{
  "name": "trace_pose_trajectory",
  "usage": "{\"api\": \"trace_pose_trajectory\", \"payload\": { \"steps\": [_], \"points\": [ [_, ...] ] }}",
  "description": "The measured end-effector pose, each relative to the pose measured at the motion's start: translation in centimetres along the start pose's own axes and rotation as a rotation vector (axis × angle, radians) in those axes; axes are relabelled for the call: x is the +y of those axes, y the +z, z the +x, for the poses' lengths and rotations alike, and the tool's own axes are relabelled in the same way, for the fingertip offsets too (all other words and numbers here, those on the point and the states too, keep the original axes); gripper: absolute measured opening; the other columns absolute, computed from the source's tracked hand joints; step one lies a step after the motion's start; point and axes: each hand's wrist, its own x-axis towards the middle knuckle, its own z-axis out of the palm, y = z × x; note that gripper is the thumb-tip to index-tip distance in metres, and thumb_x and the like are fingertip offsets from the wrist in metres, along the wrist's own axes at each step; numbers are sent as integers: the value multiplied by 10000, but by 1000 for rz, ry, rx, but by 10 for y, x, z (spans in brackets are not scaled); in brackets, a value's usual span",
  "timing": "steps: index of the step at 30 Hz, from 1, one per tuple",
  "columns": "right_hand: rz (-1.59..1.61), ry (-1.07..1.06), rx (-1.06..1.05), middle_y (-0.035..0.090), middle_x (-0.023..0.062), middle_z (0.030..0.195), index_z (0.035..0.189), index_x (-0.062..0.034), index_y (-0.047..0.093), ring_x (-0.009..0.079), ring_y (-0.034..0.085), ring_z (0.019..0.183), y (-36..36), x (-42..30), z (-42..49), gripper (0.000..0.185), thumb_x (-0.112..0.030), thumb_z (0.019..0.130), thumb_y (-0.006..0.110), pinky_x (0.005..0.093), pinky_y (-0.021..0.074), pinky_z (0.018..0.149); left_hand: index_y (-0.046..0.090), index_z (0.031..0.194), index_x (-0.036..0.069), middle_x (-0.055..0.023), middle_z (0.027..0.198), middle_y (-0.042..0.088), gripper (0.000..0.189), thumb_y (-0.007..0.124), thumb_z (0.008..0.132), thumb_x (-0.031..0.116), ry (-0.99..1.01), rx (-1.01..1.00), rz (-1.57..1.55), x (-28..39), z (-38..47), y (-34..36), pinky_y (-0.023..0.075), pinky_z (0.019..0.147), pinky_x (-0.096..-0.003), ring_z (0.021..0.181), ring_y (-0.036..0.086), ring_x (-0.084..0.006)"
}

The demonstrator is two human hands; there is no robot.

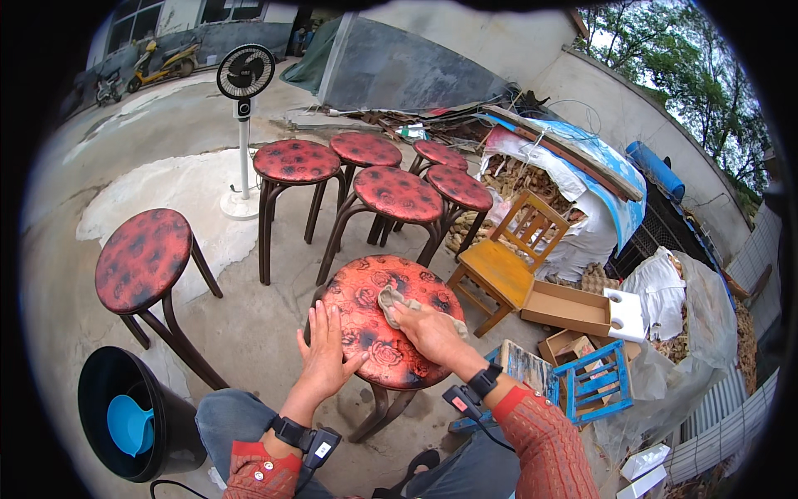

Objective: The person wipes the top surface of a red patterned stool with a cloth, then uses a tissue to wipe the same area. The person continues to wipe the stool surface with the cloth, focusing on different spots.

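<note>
Directly before me stands a round stool [386,368] with a red, rose-patterned seat and dark bent-tube legs. My right hand [424,330] presses a crumpled grey-beige cloth [391,299] onto the right half of that seat. Fingers spread, my left hand [327,355] rests against the seat's left edge and holds no loose thing. The seat looks wet and brighter than those of the other stools. To the lower left is a black bucket [171,430] with a blue plastic dipper [129,424] inside it.
Another red stool [146,262] stands at left; several more [399,193] cluster ahead. Behind them is a pedestal fan [245,72]. On my right are a yellow wooden chair [499,268], a small blue chair [595,380], a cardboard box [564,309] and covered heaps of corncobs [523,181].
</note>
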Motion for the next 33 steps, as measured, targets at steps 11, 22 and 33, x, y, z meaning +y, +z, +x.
{"api": "trace_pose_trajectory", "payload": {
  "steps": [11,22,33],
  "points": [
    [-20,-51,-30,651,33,1367,1234,-176,705,327,683,937,-18,-7,-17,309,-156,947,591,414,574,782,152,1592,-48,-255,1678,83,979,652,930,471,74,-21,159,8,-2,-10,86,1198,-661,1567,71,-405],
    [-169,248,7,699,232,883,1088,-126,687,445,675,867,33,69,139,240,-255,1015,498,548,527,767,190,1585,-44,-259,1676,102,986,684,905,472,94,11,120,5,-3,-6,94,1194,-676,1564,79,-411],
    [-36,-104,-60,695,117,1258,1313,-157,638,349,700,890,-9,-37,9,345,-234,987,557,457,569,714,67,1619,14,-276,1677,25,1056,684,909,493,55,12,137,2,-5,-4,84,1188,-677,1558,35,-447]
  ]
}}
